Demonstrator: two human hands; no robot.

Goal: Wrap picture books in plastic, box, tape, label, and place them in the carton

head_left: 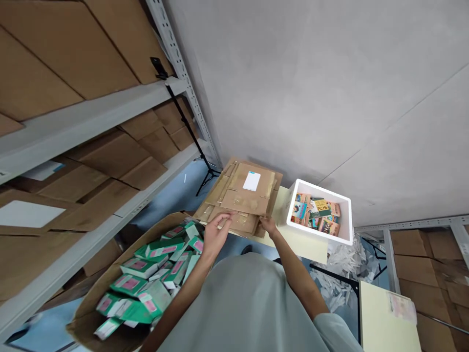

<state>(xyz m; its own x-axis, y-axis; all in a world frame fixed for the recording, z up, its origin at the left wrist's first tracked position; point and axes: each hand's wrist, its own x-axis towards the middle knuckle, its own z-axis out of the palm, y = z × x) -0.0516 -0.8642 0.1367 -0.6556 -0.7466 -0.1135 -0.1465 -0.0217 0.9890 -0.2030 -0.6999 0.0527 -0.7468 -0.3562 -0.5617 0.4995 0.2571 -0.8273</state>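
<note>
- And now, down to the flattened cardboard (245, 195), lying in a loose, overlapping stack on the pale tabletop (304, 244), with a white label (251, 181) face up on the top piece.
- In at the near edge with the left hand (216, 233), thumb and fingertips drawn close together over the cardboard; impossible to tell whether pinching anything.
- Over at the near right corner with the right hand (268, 225), fingers curled in narrow and gripping the cardboard's edge.
- Just right of the stack, on the same tabletop: a white foam box (318, 235), open at the top, with small colourful printed packs (320, 215) jumbled inside.
- Down to the left, a big open carton (90, 303), heaped with green-and-white boxes (135, 267) at all angles.
- Further left, grey shelving (91, 122) loaded with brown cartons (113, 152), and a black tripod (186, 124) standing beside.
- Off to the right, below the foam box, a pile of whitish scraps (344, 261).
</note>
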